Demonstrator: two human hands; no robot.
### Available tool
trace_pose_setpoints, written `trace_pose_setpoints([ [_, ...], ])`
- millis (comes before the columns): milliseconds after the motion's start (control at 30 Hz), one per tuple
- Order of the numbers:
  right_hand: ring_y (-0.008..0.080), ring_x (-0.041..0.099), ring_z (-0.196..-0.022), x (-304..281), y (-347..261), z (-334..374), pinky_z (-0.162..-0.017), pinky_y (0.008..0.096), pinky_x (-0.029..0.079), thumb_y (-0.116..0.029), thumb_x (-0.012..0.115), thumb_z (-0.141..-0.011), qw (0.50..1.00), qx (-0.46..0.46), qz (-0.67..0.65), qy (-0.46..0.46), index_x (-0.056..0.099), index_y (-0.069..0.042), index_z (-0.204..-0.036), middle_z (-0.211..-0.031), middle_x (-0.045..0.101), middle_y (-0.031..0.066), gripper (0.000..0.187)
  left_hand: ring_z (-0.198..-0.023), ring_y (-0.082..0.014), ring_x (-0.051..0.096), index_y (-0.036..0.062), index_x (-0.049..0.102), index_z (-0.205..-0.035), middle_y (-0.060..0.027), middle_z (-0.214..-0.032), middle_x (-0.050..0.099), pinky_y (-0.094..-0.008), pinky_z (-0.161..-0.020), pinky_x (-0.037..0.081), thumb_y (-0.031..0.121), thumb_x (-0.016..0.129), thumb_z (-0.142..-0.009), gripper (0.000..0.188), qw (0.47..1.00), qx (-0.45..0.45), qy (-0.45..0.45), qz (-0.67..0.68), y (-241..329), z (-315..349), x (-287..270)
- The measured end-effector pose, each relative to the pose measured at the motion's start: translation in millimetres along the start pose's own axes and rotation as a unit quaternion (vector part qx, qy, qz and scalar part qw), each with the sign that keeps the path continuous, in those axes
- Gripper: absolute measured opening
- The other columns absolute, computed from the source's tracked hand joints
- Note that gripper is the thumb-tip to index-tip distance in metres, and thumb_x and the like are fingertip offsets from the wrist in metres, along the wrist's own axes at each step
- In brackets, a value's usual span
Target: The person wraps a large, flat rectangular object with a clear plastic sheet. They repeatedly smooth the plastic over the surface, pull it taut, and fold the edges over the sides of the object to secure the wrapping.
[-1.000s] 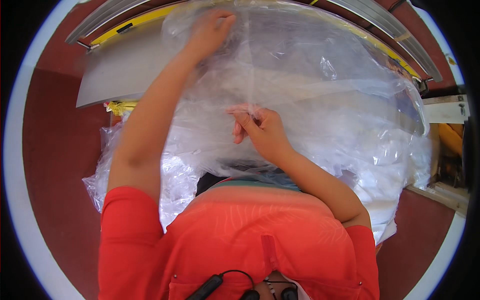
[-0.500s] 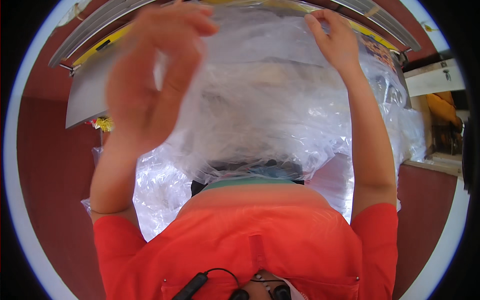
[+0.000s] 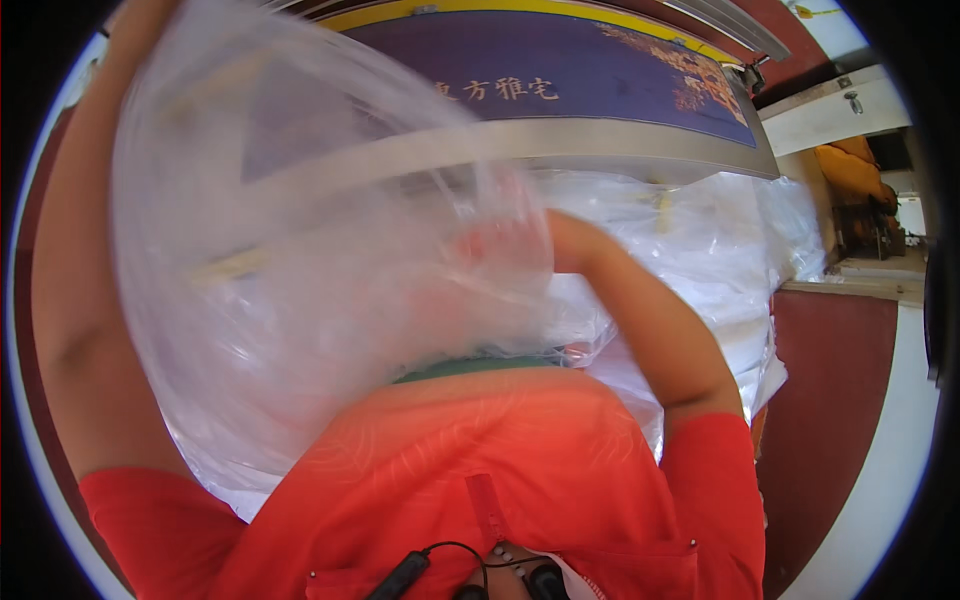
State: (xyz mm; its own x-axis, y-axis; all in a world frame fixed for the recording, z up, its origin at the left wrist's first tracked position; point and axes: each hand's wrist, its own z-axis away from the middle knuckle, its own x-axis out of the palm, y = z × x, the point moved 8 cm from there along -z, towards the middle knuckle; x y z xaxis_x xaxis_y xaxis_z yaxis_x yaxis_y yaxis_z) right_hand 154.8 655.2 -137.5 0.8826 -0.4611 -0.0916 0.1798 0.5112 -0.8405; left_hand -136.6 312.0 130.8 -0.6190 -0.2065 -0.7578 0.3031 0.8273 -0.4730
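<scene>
A large clear plastic sheet or bag (image 3: 330, 260) billows up in front of me, blurred by motion. It rises toward the upper left, where my left forearm (image 3: 85, 250) stretches to the top edge of the picture. My left hand itself is cut off there. My right arm bends inward from the right. My right hand (image 3: 490, 235) shows only as a smear through the plastic, its fingers unreadable. Behind the plastic lies a flat dark blue panel (image 3: 560, 70) with golden characters and a tree pattern.
More clear plastic (image 3: 690, 235) is heaped between my body and the panel. Metal rails (image 3: 730, 25) and a yellow strip (image 3: 480, 10) run along the far side. A white door part (image 3: 835, 110) stands at the right. Dark red floor (image 3: 835, 400) lies at the lower right.
The plastic that covered the panel has been lifted toward me and the left, uncovering the panel. My left hand has gone up out of view; my right hand has come down and inward.
</scene>
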Motion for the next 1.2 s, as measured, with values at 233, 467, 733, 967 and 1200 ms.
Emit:
trace_pose_setpoints([
  [233,0.0236,0.050,-0.085,-103,140,369,-0.077,0.0330,0.041,-0.036,0.062,-0.068,0.770,0.479,0.286,0.310,0.054,0.002,-0.095,-0.090,0.054,0.0147,0.047,-0.097,-0.0321,0.048,0.0097,0.042,-0.112,-0.0149,-0.108,0.049,-0.0428,-0.081,0.037,0.033,0.037,-0.081,0.039,0.879,-0.400,-0.258,-0.022,-167,362,199],
  [467,0.0258,0.042,-0.097,-146,-147,365,-0.083,0.0357,0.032,-0.024,0.045,-0.078,0.319,0.022,0.676,0.664,0.049,-0.006,-0.101,-0.105,0.047,0.0105,0.030,-0.087,-0.0285,0.051,0.0080,0.046,-0.098,-0.0166,-0.094,0.052,-0.0391,-0.073,0.037,0.036,0.039,-0.081,0.033,0.881,-0.421,-0.200,0.078,-122,320,208],
  [733,0.0279,0.020,-0.122,-274,103,304,-0.097,0.0445,0.015,-0.034,0.032,-0.086,0.645,0.371,0.282,0.605,0.032,-0.010,-0.123,-0.131,0.026,0.0096,0.045,-0.079,-0.0257,0.054,0.0034,0.048,-0.089,-0.0184,-0.084,0.054,-0.0340,-0.066,0.039,0.033,0.041,-0.083,0.031,0.859,-0.433,-0.228,0.151,-88,313,175],
  [967,0.0292,0.024,-0.120,-258,32,179,-0.096,0.0412,0.018,-0.028,0.032,-0.086,0.664,0.098,0.492,0.555,0.031,-0.011,-0.125,-0.128,0.029,0.0124,0.042,-0.077,-0.0243,0.054,0.0064,0.048,-0.084,-0.0150,-0.078,0.052,-0.0338,-0.065,0.039,0.037,0.042,-0.082,0.031,0.896,-0.421,-0.135,0.037,-140,379,161],
  [1200,0.0284,0.033,-0.113,-239,20,186,-0.097,0.0382,0.017,-0.026,0.037,-0.085,0.678,0.102,0.451,0.572,0.041,-0.005,-0.115,-0.118,0.040,0.0131,0.037,-0.098,-0.0213,0.051,0.0059,0.049,-0.107,-0.0107,-0.104,0.054,-0.0294,-0.083,0.036,0.032,0.040,-0.084,0.036,0.896,-0.414,-0.153,0.050,-153,418,167],
])
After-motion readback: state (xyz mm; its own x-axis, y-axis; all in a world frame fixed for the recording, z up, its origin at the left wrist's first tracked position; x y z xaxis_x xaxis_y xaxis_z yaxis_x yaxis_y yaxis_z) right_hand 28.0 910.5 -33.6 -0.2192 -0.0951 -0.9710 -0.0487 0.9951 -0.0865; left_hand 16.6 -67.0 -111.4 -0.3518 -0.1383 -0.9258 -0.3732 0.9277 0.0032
